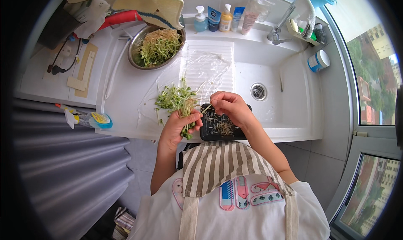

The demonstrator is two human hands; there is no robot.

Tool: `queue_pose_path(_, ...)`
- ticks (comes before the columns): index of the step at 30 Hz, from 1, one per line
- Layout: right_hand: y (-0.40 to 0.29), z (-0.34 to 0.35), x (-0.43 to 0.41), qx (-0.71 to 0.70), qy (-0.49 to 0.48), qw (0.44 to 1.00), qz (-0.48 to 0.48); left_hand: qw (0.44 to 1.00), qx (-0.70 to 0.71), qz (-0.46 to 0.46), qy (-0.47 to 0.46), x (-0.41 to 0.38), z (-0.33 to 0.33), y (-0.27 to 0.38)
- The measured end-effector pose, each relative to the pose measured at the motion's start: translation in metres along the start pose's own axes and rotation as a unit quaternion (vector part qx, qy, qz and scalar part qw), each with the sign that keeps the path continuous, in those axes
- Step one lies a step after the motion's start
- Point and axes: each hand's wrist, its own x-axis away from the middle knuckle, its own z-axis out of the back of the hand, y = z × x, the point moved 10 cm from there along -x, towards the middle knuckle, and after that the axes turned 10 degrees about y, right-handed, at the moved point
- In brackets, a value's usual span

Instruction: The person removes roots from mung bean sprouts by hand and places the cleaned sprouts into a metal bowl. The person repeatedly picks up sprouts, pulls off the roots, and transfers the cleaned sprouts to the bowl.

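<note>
A bunch of green sprouts [188,107] is gripped in my left hand [181,122], roots up and leafy heads hanging below the fingers. My right hand [231,106] pinches a thin root end or stem between thumb and fingertips, just right of the bunch. Beneath the right hand lies a black plastic tray [206,133] with a tangle of brownish root trimmings [224,127]. Left of the tray, a loose pile of leafy sprouts [171,97] rests on a clear plastic sheet [209,63]. Farther back stands a metal bowl [131,59] heaped with rooted sprouts [160,48].
The white sink basin [302,114] with its drain [258,91] and faucet [275,35] is to the right. Several pump bottles and tubes [225,18] line the back ledge. A spray bottle [94,120] lies at the left edge. A towel [141,0] overhangs the bowl.
</note>
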Motion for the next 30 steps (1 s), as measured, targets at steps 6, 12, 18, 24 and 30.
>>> queue_pose_path(6, -0.066, -0.022, 0.059, 0.485, 0.166, 0.710, 0.482, 0.997, -0.066, 0.017, 0.034, -0.008, -0.010, -0.019)
queue_pose_path(12, -0.083, 0.044, 0.053, 0.504, 0.205, 0.746, 0.383, 0.998, -0.045, 0.012, 0.048, -0.009, 0.000, -0.016)
queue_pose_path(18, -0.015, 0.029, 0.060, 0.636, -0.031, 0.720, 0.276, 0.999, -0.029, 0.000, 0.035, -0.014, 0.005, -0.012)
queue_pose_path(24, -0.018, 0.008, 0.017, 0.287, 0.047, 0.950, 0.108, 0.999, -0.019, -0.003, 0.029, -0.015, 0.000, -0.012)
queue_pose_path(30, 0.013, -0.019, -0.026, 0.091, -0.010, 0.996, -0.012, 0.990, 0.068, -0.067, 0.099, -0.012, 0.031, 0.005)
